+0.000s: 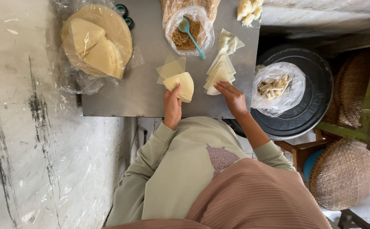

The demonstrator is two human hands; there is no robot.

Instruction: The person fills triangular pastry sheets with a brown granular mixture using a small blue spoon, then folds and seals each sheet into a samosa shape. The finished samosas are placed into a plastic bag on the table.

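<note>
Your left hand rests on the steel table at its near edge, fingers curled with the thumb up against a small stack of wedge-cut pastry wrappers, which it touches at the stack's near corner; whether it actually pinches a sheet you cannot tell from this angle. Your right hand lies to the right of that stack, palm down, fingers stretched out and close together, the fingertips pressing on the lowest of a fanned row of wrapper wedges that overlap one another and run away from you across the table. Just beyond the small stack sit a few thin, paler square sheets. Farther from you, at the table's far edge, stands an open plastic bag of brown crumbly filling with a teal spoon lying in it, handle pointing toward the fanned row. To the left of that bag, near the table's far left corner, a large round stack of wrappers lies in clear plastic, with some cut wedges on top. At the far right corner of the table lie a few pale folded pieces. Off the table's right edge, a clear bag of pale rolled sticks sits on a black round lid.
</note>
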